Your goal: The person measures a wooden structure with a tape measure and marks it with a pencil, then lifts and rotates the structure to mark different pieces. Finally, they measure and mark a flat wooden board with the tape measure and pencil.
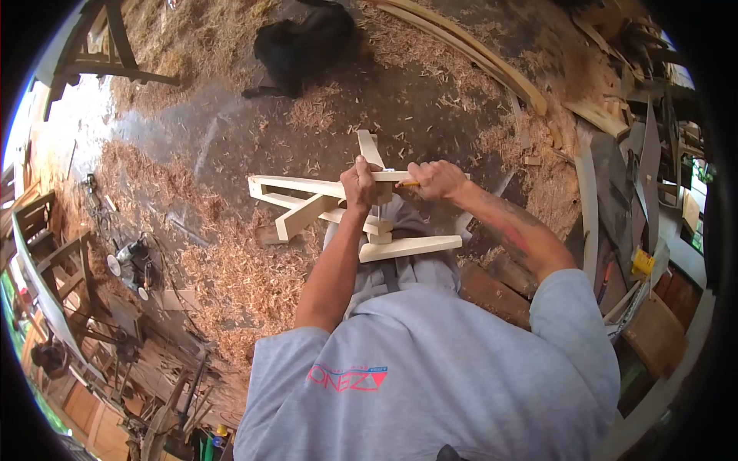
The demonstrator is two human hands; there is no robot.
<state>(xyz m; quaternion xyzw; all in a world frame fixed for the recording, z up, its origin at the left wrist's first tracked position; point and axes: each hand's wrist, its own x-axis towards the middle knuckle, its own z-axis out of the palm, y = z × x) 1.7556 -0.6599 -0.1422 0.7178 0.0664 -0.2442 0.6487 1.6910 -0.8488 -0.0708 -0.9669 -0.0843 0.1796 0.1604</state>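
A pale wooden frame (300, 184) of several joined pieces lies across the middle of the head view, above my lap. My left hand (359, 184) is closed around its upper bar, thumb up, close to where another piece (370, 147) sticks out away from me. To the right, my right hand (438, 179) rests at the bar's other end with a thin yellow-orange pencil (408, 183) between its fingers, the tip pointing left toward the wood. A loose-looking wooden bar (411, 248) lies nearest my body, over my legs. My palms hide part of the joint.
Wood shavings (238, 288) cover much of the dark floor. A black animal (304, 46) lies beyond the frame. Long curved boards (477, 54) lie at the upper right. A power tool (132, 265) sits at left, and a yellow object (643, 262) at right among planks.
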